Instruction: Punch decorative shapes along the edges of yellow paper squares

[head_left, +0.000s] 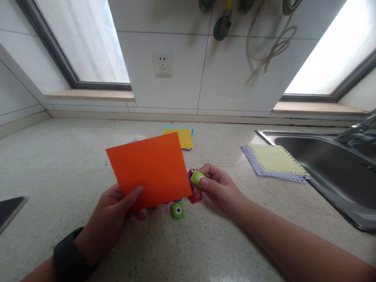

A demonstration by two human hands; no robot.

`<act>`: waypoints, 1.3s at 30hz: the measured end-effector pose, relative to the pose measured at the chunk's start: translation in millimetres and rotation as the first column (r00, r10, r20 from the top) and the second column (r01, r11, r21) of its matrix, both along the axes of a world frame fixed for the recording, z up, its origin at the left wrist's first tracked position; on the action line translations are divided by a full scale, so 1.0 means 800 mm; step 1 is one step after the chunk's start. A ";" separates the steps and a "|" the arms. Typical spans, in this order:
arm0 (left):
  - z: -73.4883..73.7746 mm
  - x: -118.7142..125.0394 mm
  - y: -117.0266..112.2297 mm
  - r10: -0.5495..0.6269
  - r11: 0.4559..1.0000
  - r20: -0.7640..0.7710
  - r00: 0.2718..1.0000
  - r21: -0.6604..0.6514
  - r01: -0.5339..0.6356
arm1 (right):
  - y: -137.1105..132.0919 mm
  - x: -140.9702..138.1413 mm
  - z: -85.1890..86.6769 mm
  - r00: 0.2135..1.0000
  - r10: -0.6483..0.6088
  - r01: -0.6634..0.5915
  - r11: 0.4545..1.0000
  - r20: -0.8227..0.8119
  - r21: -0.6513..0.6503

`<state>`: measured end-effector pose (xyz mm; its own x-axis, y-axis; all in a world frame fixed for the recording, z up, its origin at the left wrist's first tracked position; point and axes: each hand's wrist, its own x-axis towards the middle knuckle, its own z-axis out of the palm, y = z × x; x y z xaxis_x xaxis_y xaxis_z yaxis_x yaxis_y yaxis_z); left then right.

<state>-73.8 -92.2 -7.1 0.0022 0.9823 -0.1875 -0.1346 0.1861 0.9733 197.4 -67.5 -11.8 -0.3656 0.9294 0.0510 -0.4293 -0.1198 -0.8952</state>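
Note:
My left hand (117,205) grips an orange sheet of paper (152,168) by its lower left part, thumb on top, and holds it raised above the counter. Between the thumb and fingers of my right hand (219,186) is a small light-green craft punch (197,179), close to the sheet's right edge. Behind and beside the sheet lie several more small punches, among them a red craft punch (195,197); the sheet partly hides them. In front of it, a green craft punch (178,210) with a flower-like mark on its white button rests on the counter.
A stack of yellow and blue paper (183,137) lies behind the orange sheet. Right of my hands, pale yellow and purple sheets with punched edges (274,158) overlap the rim of a steel sink (323,188). A dark flat object (11,209) is at the left.

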 end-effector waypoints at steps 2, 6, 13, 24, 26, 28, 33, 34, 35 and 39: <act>-0.001 -0.001 -0.001 0.003 1.000 -0.007 1.000 0.003 -0.003 | 0.000 0.000 0.000 1.000 -0.010 0.010 1.000 0.002 0.010; -0.004 -0.004 -0.001 0.003 1.000 -0.020 1.000 0.004 -0.003 | 0.000 -0.001 0.000 1.000 0.002 -0.002 1.000 0.027 0.017; -0.006 -0.006 0.000 -0.022 1.000 -0.041 0.999 0.017 0.023 | 0.000 -0.002 0.000 0.999 0.022 -0.023 0.999 0.036 0.023; 0.004 0.000 -0.001 -0.018 1.000 -0.052 0.998 0.002 0.019 | 0.000 -0.002 0.002 0.999 0.010 -0.011 0.999 0.040 0.035; 0.005 0.000 -0.002 -0.010 1.000 -0.057 0.998 0.006 0.010 | 0.000 -0.002 0.002 0.999 0.016 -0.018 0.999 0.047 0.035; 0.005 0.000 -0.002 -0.004 1.000 -0.051 0.999 0.018 0.005 | 0.000 -0.002 0.002 0.998 0.021 -0.023 0.999 0.058 0.035; 0.003 0.000 -0.003 -0.006 0.999 -0.024 1.000 0.035 0.006 | 0.000 -0.001 0.001 0.998 0.015 -0.018 0.999 0.067 0.035; 0.002 0.000 -0.003 0.003 0.999 -0.015 1.000 0.037 -0.002 | 0.000 0.000 0.002 0.997 0.015 -0.018 0.999 0.070 0.041; 0.001 0.000 -0.004 0.014 0.999 -0.006 1.000 0.039 -0.014 | -0.001 0.001 0.003 0.997 0.016 -0.020 0.998 0.078 0.053; 0.001 -0.001 -0.005 0.039 0.998 0.005 0.999 0.053 -0.039 | -0.005 0.003 0.009 0.994 0.020 -0.037 0.987 0.107 0.158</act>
